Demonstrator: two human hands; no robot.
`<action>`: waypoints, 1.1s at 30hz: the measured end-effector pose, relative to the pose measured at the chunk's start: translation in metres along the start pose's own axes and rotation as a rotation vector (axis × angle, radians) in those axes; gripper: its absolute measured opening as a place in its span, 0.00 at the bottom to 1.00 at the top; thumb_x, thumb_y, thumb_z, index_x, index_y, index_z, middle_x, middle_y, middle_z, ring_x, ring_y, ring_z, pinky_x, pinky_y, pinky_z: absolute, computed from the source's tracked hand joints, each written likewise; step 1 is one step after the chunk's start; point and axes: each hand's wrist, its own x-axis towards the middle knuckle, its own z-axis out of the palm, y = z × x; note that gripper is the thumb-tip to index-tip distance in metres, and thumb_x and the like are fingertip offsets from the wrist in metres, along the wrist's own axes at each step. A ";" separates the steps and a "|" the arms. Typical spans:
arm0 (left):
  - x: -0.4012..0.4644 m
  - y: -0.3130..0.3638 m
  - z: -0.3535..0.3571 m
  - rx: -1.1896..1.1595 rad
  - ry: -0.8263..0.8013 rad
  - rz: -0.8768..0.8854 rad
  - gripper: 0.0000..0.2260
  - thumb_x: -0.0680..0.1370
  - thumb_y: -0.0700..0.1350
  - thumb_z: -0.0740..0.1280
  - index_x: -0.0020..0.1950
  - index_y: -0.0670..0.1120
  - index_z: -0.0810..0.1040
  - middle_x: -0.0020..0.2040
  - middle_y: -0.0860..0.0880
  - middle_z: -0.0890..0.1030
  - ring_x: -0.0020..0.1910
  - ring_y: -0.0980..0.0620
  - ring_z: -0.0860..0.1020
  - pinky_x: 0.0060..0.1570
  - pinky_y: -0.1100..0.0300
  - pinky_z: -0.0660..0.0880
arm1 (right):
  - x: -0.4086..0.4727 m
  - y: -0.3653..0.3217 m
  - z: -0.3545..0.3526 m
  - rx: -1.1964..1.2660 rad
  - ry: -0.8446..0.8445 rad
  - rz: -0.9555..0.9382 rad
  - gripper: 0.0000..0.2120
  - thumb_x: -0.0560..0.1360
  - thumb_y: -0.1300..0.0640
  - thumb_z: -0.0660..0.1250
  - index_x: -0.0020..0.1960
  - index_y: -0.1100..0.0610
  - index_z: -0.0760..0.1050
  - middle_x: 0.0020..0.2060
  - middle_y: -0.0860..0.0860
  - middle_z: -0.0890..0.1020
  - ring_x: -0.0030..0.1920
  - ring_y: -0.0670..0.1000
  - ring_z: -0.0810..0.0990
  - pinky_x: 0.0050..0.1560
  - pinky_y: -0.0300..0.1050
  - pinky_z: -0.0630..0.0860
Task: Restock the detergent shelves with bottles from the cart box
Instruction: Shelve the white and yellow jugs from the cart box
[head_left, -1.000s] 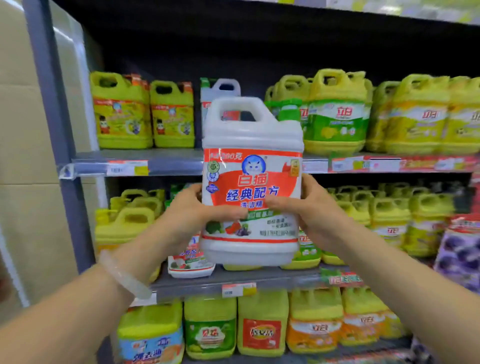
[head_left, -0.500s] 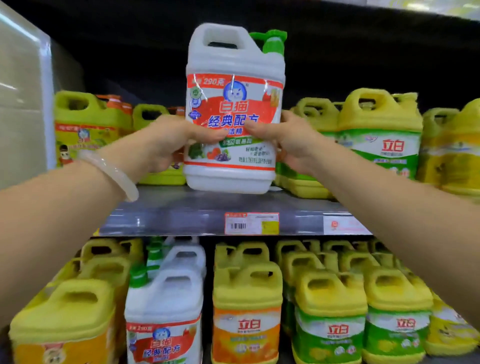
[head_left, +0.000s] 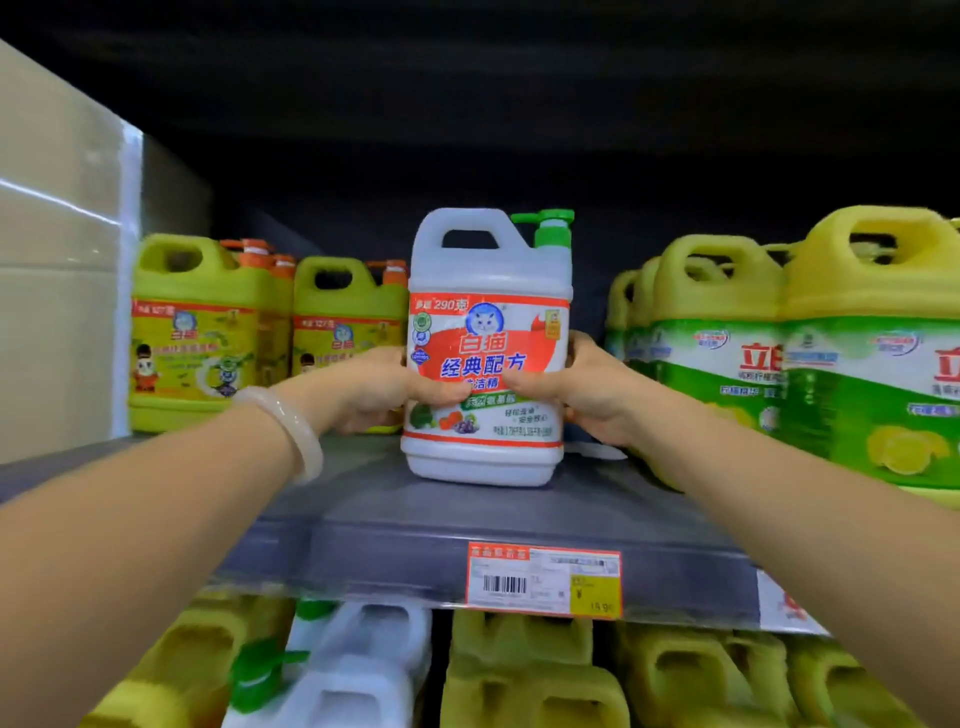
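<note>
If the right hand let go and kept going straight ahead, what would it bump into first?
Probably nothing soon. The right hand points into the dark gap between the white bottle and the green-labelled jugs; depth there is hard to judge, so the shelf's back may come first.

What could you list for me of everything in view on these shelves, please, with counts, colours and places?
white jug: one, white with a red label and green pump, upright on the shelf, mid-gap
shelf: one, grey metal, under the jugs
yellow-label jugs: two in front, lime green with orange caps, left of the white jug; more behind, number unclear
green-label jugs: at least three, yellow-green, right of the white jug
price tag: one, red, white and yellow, on the shelf edge
lower jugs: several, yellow and white, on the tier below
bracelet: one, pale, on the left wrist
left hand: grips the white jug's left side
right hand: grips its right side
</note>
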 end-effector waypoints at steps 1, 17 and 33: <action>0.002 0.000 0.001 0.010 -0.009 -0.003 0.08 0.72 0.40 0.72 0.48 0.51 0.78 0.36 0.57 0.85 0.37 0.60 0.82 0.35 0.63 0.75 | 0.005 0.002 -0.001 0.001 -0.006 0.001 0.33 0.63 0.67 0.77 0.64 0.59 0.67 0.50 0.54 0.83 0.48 0.52 0.83 0.45 0.49 0.81; 0.026 -0.009 -0.010 -0.154 -0.004 -0.072 0.23 0.66 0.47 0.72 0.60 0.48 0.75 0.51 0.49 0.83 0.51 0.50 0.80 0.42 0.55 0.76 | 0.023 0.026 -0.007 0.006 0.001 -0.058 0.41 0.59 0.63 0.80 0.66 0.55 0.65 0.55 0.54 0.81 0.53 0.55 0.82 0.56 0.59 0.78; 0.082 -0.029 -0.024 -0.484 -0.016 -0.037 0.34 0.72 0.72 0.51 0.62 0.50 0.78 0.56 0.45 0.83 0.58 0.43 0.79 0.58 0.44 0.74 | 0.036 0.015 -0.010 -0.041 -0.153 0.058 0.32 0.60 0.67 0.78 0.62 0.56 0.73 0.50 0.55 0.85 0.51 0.55 0.84 0.55 0.56 0.79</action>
